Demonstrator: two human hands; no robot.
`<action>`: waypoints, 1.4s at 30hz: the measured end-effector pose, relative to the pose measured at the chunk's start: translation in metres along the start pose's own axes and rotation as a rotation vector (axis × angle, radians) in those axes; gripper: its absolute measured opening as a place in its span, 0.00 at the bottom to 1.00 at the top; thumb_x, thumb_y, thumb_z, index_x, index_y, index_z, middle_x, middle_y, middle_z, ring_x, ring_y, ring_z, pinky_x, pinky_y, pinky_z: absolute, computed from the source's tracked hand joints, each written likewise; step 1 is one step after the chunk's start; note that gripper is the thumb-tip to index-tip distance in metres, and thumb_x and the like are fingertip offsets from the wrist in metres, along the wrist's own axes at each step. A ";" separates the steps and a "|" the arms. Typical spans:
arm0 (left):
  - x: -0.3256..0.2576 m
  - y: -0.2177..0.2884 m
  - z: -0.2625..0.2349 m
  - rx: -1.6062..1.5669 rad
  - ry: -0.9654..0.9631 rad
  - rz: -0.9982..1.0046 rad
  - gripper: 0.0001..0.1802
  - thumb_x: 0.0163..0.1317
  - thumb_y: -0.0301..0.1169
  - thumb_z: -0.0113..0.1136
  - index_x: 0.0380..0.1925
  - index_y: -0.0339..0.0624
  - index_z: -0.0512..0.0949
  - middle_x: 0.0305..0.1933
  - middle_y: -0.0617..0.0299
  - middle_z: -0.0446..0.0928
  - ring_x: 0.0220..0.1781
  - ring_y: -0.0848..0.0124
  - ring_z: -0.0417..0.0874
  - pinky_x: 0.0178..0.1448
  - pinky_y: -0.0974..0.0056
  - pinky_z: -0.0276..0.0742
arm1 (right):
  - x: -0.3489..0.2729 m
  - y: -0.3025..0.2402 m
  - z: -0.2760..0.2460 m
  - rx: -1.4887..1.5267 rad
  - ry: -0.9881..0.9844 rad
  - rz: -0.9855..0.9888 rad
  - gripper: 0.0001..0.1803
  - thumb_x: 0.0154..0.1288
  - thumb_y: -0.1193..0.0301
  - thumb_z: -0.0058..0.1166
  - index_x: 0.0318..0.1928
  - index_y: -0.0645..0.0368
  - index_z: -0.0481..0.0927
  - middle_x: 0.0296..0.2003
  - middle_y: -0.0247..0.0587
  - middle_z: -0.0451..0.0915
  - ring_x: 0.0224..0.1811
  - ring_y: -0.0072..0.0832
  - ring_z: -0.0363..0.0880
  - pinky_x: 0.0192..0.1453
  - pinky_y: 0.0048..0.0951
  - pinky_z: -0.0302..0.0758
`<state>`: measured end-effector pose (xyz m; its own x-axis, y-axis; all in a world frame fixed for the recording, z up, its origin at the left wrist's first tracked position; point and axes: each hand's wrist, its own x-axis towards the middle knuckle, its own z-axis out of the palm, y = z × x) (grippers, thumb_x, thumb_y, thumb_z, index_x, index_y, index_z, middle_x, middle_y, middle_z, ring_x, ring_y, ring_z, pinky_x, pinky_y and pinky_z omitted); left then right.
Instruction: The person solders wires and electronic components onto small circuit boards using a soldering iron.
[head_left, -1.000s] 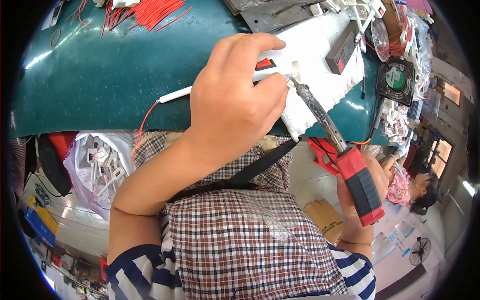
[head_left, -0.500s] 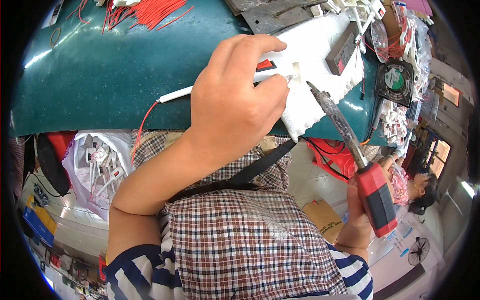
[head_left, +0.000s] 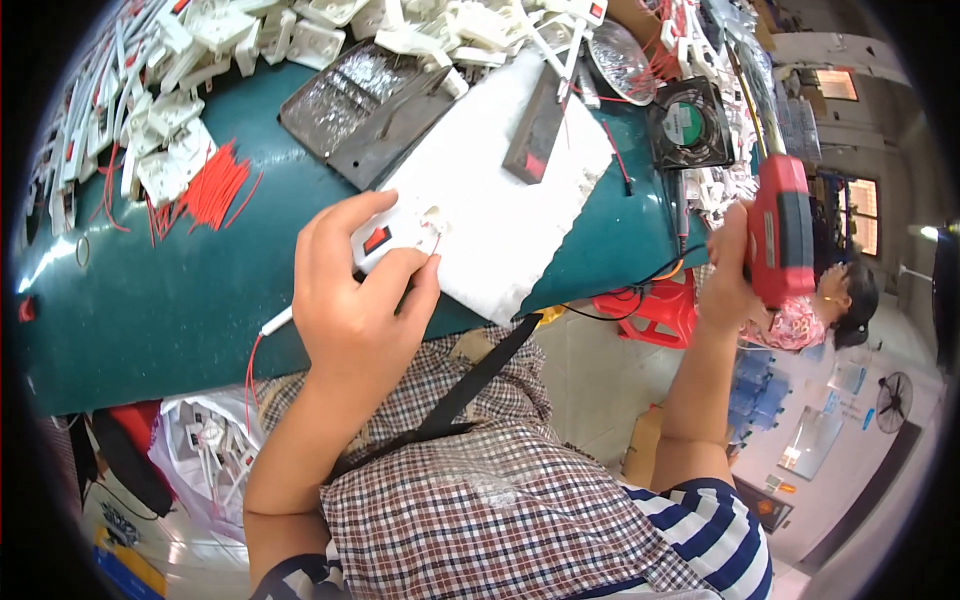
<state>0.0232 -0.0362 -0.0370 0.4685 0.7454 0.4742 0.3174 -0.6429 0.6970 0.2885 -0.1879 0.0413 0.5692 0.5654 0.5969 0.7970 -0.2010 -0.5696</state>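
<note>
Surrounding the red rocker (head_left: pixel 376 239) is white housing (head_left: pixel 404 230).

The right hand (head_left: pixel 732 268) is carrying the soldering iron (head_left: pixel 782 230) rightward, away from the switch (head_left: pixel 377 239) (the view is also shifting, showing more white parts (head_left: pixel 316 43)).

Desk (head_left: pixel 150 320): dark green top, glossy, white glare streaking its left end.
Floor (head_left: pixel 575 385): pale, shiny tiles below the desk's near edge.
Stool (head_left: pixel 660 312): red plastic, on the floor by the desk.
Wall (head_left: pixel 850 462): pale pinkish, far right.
Fan (head_left: pixel 894 398): round, dark, against the wall.
Windows (head_left: pixel 862 216): two, bright, orange-tinged.
Lamp (head_left: pixel 929 232): white glow, right rim.
</note>
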 end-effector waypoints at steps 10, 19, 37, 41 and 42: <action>0.001 0.000 -0.001 0.013 -0.036 -0.006 0.09 0.39 0.23 0.71 0.23 0.42 0.80 0.50 0.54 0.75 0.49 0.55 0.76 0.46 0.59 0.74 | 0.022 0.025 0.035 0.224 -0.064 0.544 0.09 0.60 0.71 0.62 0.35 0.63 0.77 0.22 0.32 0.75 0.16 0.15 0.66 0.21 0.23 0.64; 0.001 -0.001 0.001 0.024 -0.045 -0.009 0.10 0.40 0.22 0.71 0.24 0.43 0.80 0.51 0.54 0.75 0.49 0.55 0.77 0.45 0.59 0.74 | 0.015 0.014 0.000 0.754 -0.145 0.669 0.10 0.64 0.72 0.53 0.43 0.63 0.73 0.24 0.38 0.72 0.11 0.14 0.55 0.17 0.21 0.55; 0.003 -0.001 0.002 0.066 -0.044 0.027 0.08 0.42 0.21 0.70 0.24 0.42 0.81 0.51 0.53 0.75 0.43 0.61 0.77 0.35 0.64 0.69 | 0.064 0.048 0.028 -0.451 -0.397 -0.389 0.20 0.46 0.80 0.62 0.44 0.56 0.78 0.34 0.41 0.80 0.32 0.41 0.80 0.34 0.35 0.76; 0.002 -0.003 0.004 0.037 -0.034 0.044 0.08 0.43 0.22 0.70 0.25 0.42 0.81 0.51 0.52 0.75 0.41 0.63 0.76 0.33 0.65 0.67 | 0.088 0.062 0.030 -0.639 -0.555 -0.476 0.19 0.47 0.78 0.61 0.43 0.52 0.77 0.34 0.39 0.77 0.35 0.45 0.80 0.35 0.40 0.76; 0.002 -0.002 0.004 0.037 -0.033 0.044 0.08 0.43 0.22 0.70 0.25 0.42 0.81 0.51 0.52 0.75 0.41 0.63 0.76 0.33 0.65 0.67 | 0.093 0.061 0.030 -0.648 -0.579 -0.497 0.19 0.47 0.77 0.61 0.43 0.52 0.77 0.33 0.38 0.77 0.34 0.44 0.79 0.34 0.41 0.76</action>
<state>0.0264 -0.0341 -0.0401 0.5098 0.7104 0.4852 0.3256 -0.6814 0.6555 0.3838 -0.1233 0.0452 0.0931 0.9715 0.2179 0.9722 -0.1359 0.1906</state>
